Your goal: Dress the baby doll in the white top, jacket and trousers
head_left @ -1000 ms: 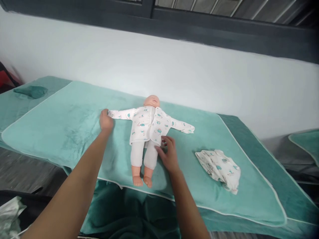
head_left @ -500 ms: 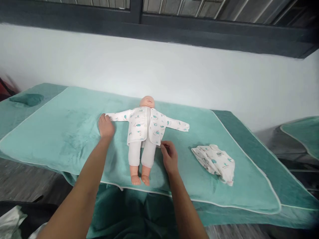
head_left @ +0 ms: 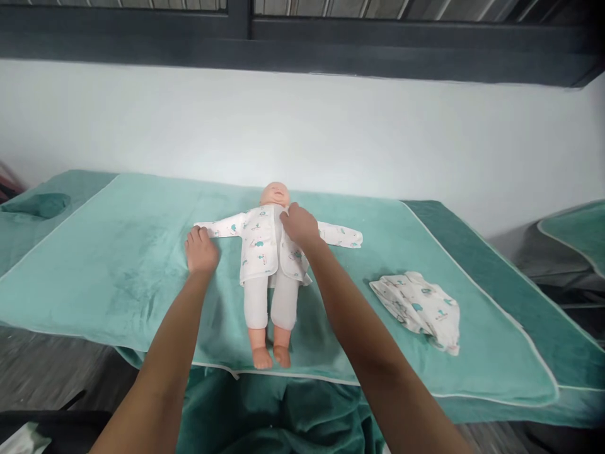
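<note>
A baby doll [head_left: 275, 193] lies on its back with its arms spread, in white leggings and an open-fronted white baby jacket [head_left: 258, 249] with a green print. At the end of the left-side sleeve, my left hand [head_left: 202, 251] has its fingers curled on the cuff. My right hand [head_left: 301, 225] is closed at the jacket's neck, just below the doll's chin, and covers part of the other front panel. What exactly its fingertips pinch is partly hidden.
A green plush cover [head_left: 155, 271] with pale piping lies over the bed. Right of the doll is a crumpled printed garment [head_left: 420, 309]. A white wall [head_left: 302, 132] stands close behind, and a dark green cloth [head_left: 40, 205] lies far left.
My right hand has moved up from the jacket's lower hem to its neck. My left hand stays at the sleeve cuff. The camera view has shifted slightly.
</note>
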Demonstrator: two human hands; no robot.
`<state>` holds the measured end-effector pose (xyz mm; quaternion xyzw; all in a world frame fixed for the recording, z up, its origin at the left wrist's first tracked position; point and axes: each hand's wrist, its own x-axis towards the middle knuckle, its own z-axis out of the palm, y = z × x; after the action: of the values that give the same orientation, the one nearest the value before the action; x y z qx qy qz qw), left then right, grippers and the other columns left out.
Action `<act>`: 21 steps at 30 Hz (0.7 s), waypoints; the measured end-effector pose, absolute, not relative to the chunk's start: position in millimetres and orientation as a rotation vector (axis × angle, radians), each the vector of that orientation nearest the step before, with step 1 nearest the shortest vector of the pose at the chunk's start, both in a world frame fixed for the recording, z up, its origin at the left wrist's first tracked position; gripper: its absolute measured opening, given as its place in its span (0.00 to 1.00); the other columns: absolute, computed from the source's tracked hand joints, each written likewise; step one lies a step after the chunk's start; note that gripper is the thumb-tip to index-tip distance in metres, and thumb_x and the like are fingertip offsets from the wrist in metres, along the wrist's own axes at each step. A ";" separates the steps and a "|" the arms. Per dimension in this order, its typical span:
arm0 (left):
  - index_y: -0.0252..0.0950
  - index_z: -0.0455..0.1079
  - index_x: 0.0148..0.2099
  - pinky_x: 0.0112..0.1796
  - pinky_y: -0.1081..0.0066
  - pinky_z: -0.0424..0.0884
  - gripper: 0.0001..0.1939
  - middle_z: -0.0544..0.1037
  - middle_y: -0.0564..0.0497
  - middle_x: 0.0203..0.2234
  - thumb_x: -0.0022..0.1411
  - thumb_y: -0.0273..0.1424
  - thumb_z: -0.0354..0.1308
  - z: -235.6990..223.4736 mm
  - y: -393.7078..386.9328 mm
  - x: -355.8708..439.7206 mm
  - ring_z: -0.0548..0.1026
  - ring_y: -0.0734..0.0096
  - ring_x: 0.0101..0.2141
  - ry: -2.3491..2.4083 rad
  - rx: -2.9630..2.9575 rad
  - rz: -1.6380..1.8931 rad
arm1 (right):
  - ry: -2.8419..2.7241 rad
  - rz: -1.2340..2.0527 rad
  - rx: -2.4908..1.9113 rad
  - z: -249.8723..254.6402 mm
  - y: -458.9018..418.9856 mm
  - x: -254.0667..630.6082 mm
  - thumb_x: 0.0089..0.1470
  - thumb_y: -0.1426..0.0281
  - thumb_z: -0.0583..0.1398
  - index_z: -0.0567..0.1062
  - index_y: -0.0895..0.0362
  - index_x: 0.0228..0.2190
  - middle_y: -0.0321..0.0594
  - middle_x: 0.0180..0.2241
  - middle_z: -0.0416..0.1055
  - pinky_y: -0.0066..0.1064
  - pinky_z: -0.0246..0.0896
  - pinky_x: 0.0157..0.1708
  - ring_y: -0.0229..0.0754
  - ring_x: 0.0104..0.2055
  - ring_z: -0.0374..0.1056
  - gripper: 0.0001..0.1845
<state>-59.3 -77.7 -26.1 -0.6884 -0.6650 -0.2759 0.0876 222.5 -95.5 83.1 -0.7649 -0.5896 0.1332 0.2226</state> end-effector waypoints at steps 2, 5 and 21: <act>0.30 0.65 0.59 0.53 0.49 0.63 0.22 0.67 0.32 0.59 0.62 0.22 0.48 -25.2 -77.8 -58.3 0.66 0.41 0.56 -1.987 -2.046 -0.826 | -1.734 0.364 -2.061 89.0 -80.9 224.6 0.61 0.67 0.53 0.69 0.56 0.38 0.48 0.34 0.73 0.37 0.59 0.36 0.49 0.35 0.67 0.07; 0.30 0.64 0.59 0.53 0.47 0.63 0.23 0.66 0.31 0.60 0.62 0.23 0.48 -23.9 -77.7 -57.1 0.66 0.39 0.56 -2.013 -2.051 -0.822 | -1.844 0.407 -1.816 90.4 -71.9 229.3 0.57 0.69 0.56 0.69 0.54 0.31 0.41 0.29 0.71 0.35 0.56 0.33 0.44 0.31 0.63 0.03; 0.31 0.66 0.58 0.53 0.48 0.63 0.23 0.67 0.32 0.61 0.60 0.23 0.49 -21.2 -78.3 -56.3 0.66 0.39 0.57 -2.017 -2.041 -0.786 | -1.572 0.416 -1.173 -2.7 -200.7 225.5 0.65 0.60 0.57 0.68 0.47 0.62 0.42 0.70 0.55 0.52 0.47 0.71 0.50 0.73 0.49 0.25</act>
<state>-56.3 -78.3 -21.2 -0.6838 -0.6755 -0.2631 0.0832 225.5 -200.7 -2.7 -0.4932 -0.6608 0.1749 0.5381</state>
